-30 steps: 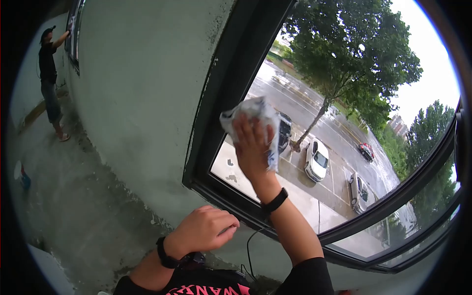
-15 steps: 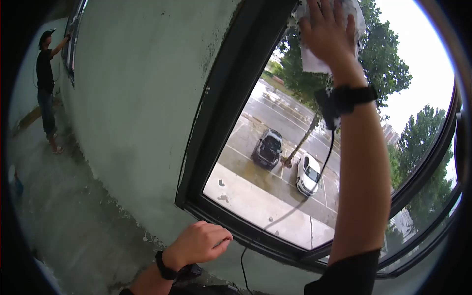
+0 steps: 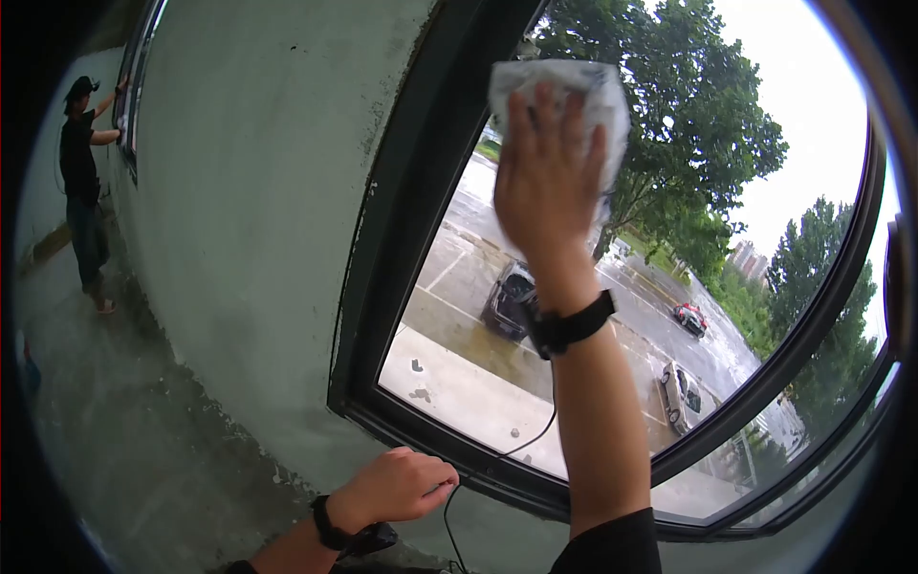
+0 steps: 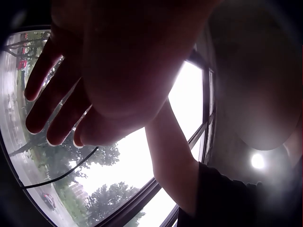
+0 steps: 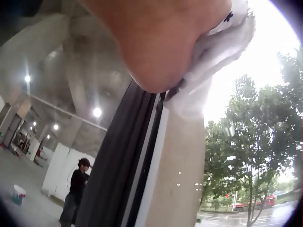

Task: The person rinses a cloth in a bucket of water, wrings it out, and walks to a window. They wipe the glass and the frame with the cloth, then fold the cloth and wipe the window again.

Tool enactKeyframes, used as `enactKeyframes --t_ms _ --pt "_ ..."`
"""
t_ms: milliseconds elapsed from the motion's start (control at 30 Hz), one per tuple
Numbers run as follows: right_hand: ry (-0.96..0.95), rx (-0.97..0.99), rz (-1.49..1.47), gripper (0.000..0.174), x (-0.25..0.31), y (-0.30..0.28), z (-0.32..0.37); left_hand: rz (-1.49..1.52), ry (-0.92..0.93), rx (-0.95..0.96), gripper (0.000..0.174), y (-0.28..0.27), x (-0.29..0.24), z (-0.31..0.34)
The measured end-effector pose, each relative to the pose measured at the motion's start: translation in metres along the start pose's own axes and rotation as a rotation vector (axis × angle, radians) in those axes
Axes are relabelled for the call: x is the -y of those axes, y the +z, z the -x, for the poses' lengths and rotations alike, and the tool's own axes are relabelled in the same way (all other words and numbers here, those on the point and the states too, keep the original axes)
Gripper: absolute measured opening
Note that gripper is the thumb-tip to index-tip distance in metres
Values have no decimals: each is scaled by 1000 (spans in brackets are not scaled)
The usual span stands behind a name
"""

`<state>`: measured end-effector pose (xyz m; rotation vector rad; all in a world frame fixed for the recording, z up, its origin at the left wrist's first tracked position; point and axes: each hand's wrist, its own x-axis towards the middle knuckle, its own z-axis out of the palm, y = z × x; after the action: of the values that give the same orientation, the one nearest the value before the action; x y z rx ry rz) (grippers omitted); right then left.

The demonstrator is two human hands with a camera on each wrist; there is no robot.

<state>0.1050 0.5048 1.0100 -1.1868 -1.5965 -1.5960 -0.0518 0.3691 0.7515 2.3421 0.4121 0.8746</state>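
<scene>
My right hand lies with straight, spread fingers on a white cloth, flat against the window glass near the dark left frame. In the right wrist view the cloth bunches beside the heel of the hand. My left hand is low in the head view, below the window's bottom frame, holding nothing visible. The left wrist view shows its fingers loosely bent and empty. Both wrists wear black bands.
A black cable hangs by the left hand and crosses the lower window. Plastered wall stands left of the frame. Farther left a person stands at another window. A bucket sits on the floor. Cars and trees are outside.
My right hand with the cloth rose to the upper glass, then came down and left to its present place. The left hand stayed nearly still. The distant person now has both arms at the window.
</scene>
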Motion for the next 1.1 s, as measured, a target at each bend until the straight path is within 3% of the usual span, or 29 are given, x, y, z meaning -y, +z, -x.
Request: enactKeyframes --t_ms 300,500,600,700,800,933,1100 --pt "-37 53 -38 52 1 7 -8 -23 61 61 13 12 -2 -2" --pt "13 40 -35 54 8 9 4 -79 48 -55 10 3 9 4" --pt "36 74 -1 54 25 2 42 -52 -24 -158 9 -13 9 8" --pt "200 153 11 57 54 -5 96 -51 -70 -209 8 -25 8 14" --pt "161 306 -87 56 100 5 155 -88 -104 -172 8 -29 4 19" --pt "245 363 -85 54 135 9 200 -85 -58 -184 6 -27 -1 27" --pt "102 523 -155 55 154 3 271 -91 -112 -190 6 -27 0 38"
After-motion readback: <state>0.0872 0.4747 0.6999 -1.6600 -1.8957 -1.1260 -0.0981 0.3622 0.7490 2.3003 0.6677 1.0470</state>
